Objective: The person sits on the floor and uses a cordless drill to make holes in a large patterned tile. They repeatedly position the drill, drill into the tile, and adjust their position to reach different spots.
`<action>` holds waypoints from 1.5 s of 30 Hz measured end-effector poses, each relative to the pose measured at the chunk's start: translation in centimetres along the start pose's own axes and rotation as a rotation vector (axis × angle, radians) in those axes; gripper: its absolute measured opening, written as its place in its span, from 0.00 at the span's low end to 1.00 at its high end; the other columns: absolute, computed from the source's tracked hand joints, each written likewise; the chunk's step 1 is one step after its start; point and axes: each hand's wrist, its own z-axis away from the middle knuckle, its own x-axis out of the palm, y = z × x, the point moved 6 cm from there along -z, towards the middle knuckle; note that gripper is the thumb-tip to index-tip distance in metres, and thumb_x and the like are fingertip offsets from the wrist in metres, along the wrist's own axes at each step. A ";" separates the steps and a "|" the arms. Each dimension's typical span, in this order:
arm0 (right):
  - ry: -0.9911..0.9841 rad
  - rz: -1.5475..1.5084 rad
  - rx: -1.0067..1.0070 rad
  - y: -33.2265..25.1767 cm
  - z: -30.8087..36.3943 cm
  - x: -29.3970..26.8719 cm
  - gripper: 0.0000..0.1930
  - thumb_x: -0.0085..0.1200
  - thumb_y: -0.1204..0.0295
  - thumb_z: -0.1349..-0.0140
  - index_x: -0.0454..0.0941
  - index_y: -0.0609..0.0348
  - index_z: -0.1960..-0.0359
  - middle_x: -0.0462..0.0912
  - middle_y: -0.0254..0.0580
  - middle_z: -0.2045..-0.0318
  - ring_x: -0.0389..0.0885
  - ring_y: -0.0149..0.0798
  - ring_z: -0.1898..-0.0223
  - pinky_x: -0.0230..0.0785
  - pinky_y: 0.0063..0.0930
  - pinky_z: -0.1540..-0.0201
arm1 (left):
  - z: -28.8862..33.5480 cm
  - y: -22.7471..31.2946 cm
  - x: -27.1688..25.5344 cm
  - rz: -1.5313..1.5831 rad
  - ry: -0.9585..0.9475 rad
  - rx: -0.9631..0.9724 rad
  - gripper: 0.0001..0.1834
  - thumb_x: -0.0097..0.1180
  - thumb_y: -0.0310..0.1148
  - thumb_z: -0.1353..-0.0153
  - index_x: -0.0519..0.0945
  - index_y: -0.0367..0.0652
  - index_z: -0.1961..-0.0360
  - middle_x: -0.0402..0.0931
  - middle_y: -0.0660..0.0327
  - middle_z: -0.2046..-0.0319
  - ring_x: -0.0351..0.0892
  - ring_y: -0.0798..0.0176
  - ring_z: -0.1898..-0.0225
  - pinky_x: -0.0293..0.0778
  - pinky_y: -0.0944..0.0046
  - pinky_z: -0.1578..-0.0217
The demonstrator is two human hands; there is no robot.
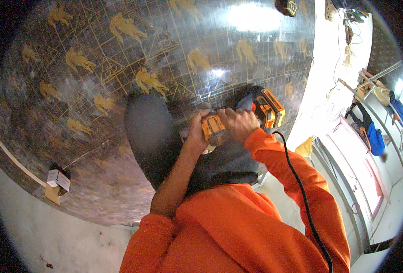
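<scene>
An orange-and-black cordless power tool [214, 127] is held in front of my lap; its exact kind is hard to make out. The fingers of my left hand [196, 129] are closed around its left end. My right hand [240, 122] is wrapped around the tool's middle, between that end and the battery [268, 109] at the right. Whatever lies below the tool's left end is mostly hidden by my hands. My dark-trousered legs [151, 132] are bent on either side.
A dark patterned panel surface [115, 68] spreads ahead and left. On it sit a yellow-and-black tape measure [290, 7] and, near the left edge, a small white box [59, 179]. A black cable [301, 191] crosses my right sleeve. Metal rails [369, 98] and blue items [375, 139] stand right.
</scene>
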 end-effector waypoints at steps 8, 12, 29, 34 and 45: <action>-0.177 -0.050 0.043 0.2 -0.3 0.0 0.24 0.57 0.62 0.41 0.70 0.53 0.44 0.79 0.45 0.52 0.85 0.52 0.60 0.78 0.47 0.60 | 0.7 0.2 0.2 -0.027 0.080 -0.034 0.12 0.52 0.42 0.39 0.76 0.46 0.62 0.80 0.59 0.67 0.83 0.56 0.65 0.80 0.56 0.60; -0.123 -0.034 0.020 0.1 -0.3 -0.2 0.24 0.55 0.62 0.40 0.69 0.53 0.43 0.80 0.44 0.54 0.85 0.52 0.60 0.78 0.47 0.60 | 0.6 0.1 0.6 0.012 0.047 -0.065 0.12 0.51 0.42 0.39 0.75 0.46 0.63 0.80 0.59 0.67 0.83 0.56 0.66 0.81 0.55 0.60; 0.061 0.018 -0.023 0.0 -0.2 -0.4 0.18 0.56 0.68 0.45 0.72 0.53 0.52 0.80 0.41 0.64 0.86 0.48 0.70 0.78 0.42 0.72 | -1.0 -0.4 -1.9 -0.106 0.034 0.033 0.21 0.53 0.49 0.42 0.78 0.47 0.54 0.82 0.58 0.62 0.83 0.53 0.63 0.81 0.50 0.58; -0.021 0.010 -0.013 0.2 -0.3 -0.2 0.23 0.57 0.65 0.44 0.71 0.53 0.46 0.80 0.42 0.59 0.85 0.50 0.65 0.78 0.45 0.67 | -0.5 -0.3 -1.2 -0.022 0.022 0.037 0.19 0.52 0.47 0.40 0.77 0.46 0.55 0.81 0.58 0.63 0.83 0.54 0.63 0.80 0.52 0.58; 0.256 0.039 -0.187 0.6 0.6 -0.2 0.37 0.60 0.66 0.47 0.62 0.52 0.32 0.82 0.44 0.61 0.85 0.49 0.65 0.79 0.42 0.66 | 0.8 -0.2 1.9 0.033 -0.028 -0.107 0.18 0.51 0.46 0.38 0.78 0.44 0.57 0.82 0.57 0.62 0.83 0.57 0.62 0.79 0.56 0.56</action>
